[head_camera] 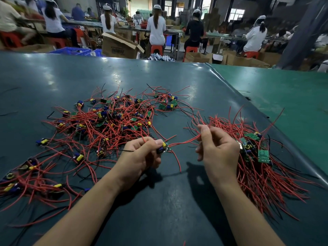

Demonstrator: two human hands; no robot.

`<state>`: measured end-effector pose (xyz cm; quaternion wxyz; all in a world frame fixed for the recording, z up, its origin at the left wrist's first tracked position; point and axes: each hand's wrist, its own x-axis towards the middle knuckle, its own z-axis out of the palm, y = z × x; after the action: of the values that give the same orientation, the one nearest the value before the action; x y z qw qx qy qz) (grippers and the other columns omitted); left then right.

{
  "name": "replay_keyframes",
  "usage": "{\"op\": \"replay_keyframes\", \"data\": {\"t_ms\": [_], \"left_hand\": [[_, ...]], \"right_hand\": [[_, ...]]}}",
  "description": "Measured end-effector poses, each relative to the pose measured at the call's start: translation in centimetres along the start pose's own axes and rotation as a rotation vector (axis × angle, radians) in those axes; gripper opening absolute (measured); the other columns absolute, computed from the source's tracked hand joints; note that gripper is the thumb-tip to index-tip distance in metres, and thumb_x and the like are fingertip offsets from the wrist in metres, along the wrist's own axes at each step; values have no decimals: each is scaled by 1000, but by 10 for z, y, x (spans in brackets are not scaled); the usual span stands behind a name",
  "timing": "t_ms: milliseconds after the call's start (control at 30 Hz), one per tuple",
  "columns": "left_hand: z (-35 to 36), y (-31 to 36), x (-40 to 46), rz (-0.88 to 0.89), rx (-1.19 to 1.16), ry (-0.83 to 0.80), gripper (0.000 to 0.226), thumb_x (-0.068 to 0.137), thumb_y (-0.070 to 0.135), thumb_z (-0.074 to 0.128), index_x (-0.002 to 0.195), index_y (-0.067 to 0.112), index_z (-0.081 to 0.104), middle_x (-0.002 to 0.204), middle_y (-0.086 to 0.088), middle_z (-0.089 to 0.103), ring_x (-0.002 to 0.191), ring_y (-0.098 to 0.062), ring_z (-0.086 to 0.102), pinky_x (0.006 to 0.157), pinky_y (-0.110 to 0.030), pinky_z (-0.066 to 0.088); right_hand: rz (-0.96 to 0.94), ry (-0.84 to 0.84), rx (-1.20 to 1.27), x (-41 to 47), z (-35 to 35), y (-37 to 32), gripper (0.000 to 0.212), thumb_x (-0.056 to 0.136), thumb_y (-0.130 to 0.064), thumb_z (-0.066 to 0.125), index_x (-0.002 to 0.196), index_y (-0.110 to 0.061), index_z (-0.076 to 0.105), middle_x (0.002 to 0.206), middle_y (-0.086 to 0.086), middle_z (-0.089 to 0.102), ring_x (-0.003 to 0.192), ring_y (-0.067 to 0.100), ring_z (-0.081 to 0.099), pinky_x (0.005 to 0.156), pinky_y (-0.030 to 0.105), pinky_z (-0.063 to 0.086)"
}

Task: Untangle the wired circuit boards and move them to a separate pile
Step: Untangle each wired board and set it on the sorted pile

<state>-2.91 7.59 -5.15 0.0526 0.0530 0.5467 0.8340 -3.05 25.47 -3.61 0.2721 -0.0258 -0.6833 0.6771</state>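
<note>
Tangled pile of boards (106,121) with red wires sprawls left on my table; one board (164,148) lifted, its red wire (184,142) stretched rightward; sorted pile (255,157) right.

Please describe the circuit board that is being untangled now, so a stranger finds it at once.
On the dark green table, between the two wire piles, find the left hand. The small circuit board in its fingertips is the only one lifted off the table.

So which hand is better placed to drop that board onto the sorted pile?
Probably the right hand: it pinches the board's red wire and sits beside the sorted pile. The left hand holds the board farther away.
</note>
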Motion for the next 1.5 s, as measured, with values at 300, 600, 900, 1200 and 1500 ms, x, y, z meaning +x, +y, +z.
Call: {"op": "replay_keyframes", "data": {"t_ms": [300, 600, 900, 1200, 1500], "left_hand": [[3, 2, -3, 37, 12, -25, 17, 75, 16, 64, 59, 16, 59, 55, -5, 50, 49, -13, 49, 51, -22, 43], [5, 6, 1, 2, -30, 152, 21, 95, 13, 53, 74, 9, 51, 55, 2, 55, 48, -8, 51, 52, -20, 41], [3, 10, 1, -27, -174, 149, 29, 74, 31, 67, 89, 8, 57, 81, -14, 72, 63, -19, 68, 62, -28, 56], [6, 3, -7, -34, 150, -55, 38, 74, 41, 65, 83, 4, 63, 64, -17, 64, 36, -14, 53, 33, -18, 38], [6, 6, -16, -39, 409, -267, 34, 83, 39, 63, 79, 6, 69, 56, -6, 64, 33, -9, 48, 34, -14, 32]], "right_hand": [[98, 18, 187, 3, -1, -1, 15, 96, -1, 57, 87, -13, 53, 73, 15, 68, 50, 21, 66, 36, 23, 45], [532, -70, 674, 10, 0, -5, 16, 96, -16, 54, 82, -12, 61, 56, 1, 63, 41, 4, 52, 38, 12, 40], [341, -789, 191, -11, 6, -8, 26, 86, -42, 66, 77, -19, 74, 71, 9, 72, 47, 13, 60, 37, 17, 38], [379, -643, 151, -16, 11, -5, 30, 77, -30, 67, 102, -15, 75, 72, 0, 68, 53, 17, 49, 38, 17, 34], [634, -804, 228, -9, 1, -8, 31, 81, -22, 65, 101, 1, 72, 80, 16, 56, 47, 5, 45, 36, 14, 35]]}}
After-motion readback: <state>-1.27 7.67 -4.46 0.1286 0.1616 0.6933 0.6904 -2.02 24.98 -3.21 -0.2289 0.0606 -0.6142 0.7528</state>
